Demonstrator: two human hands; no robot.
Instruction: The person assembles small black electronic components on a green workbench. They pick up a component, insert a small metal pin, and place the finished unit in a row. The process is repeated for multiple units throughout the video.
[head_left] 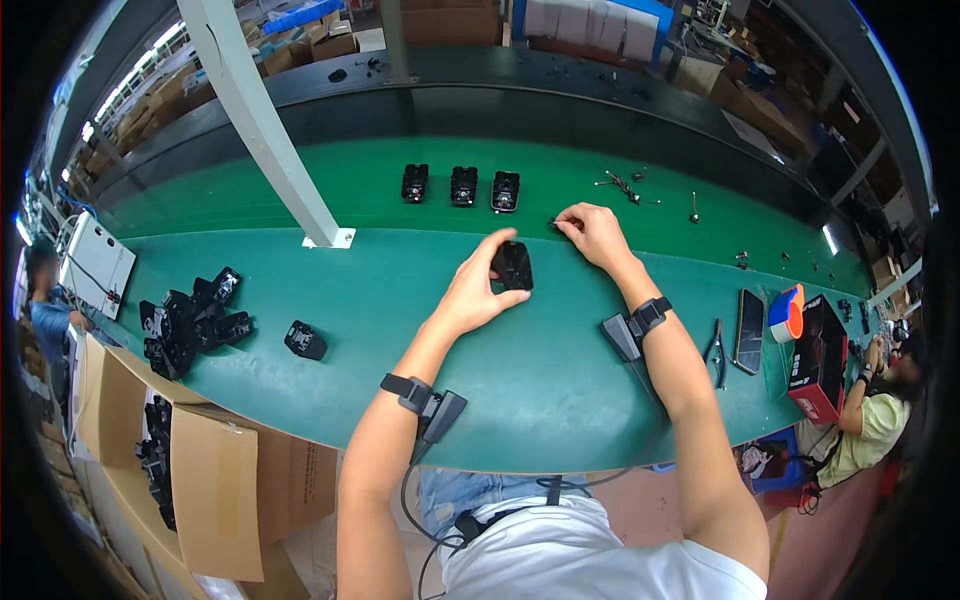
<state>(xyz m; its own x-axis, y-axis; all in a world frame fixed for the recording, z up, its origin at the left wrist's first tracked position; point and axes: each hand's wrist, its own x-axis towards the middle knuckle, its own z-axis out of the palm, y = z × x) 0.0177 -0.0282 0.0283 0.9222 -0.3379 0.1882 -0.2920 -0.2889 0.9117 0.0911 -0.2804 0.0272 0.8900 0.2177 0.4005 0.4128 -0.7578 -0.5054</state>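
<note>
My left hand (478, 290) grips a small black plastic part (512, 266) just above the green bench top (520, 370), thumb and fingers wrapped round its left side. My right hand (592, 232) rests further back and to the right, fingertips pinched on something tiny and dark at the bench's step edge; what it is I cannot tell. Three similar black parts (460, 186) stand in a row on the green belt behind. Both wrists wear black strapped devices with cables.
A heap of black parts (190, 320) and one loose part (305, 341) lie at left. An open cardboard box (200, 470) stands below it. Pliers (716, 350), a phone (750, 330), a tape roll (787, 312) and a red-black box (818, 360) sit at right. A white post (270, 130) rises behind. Other people sit at far left and right.
</note>
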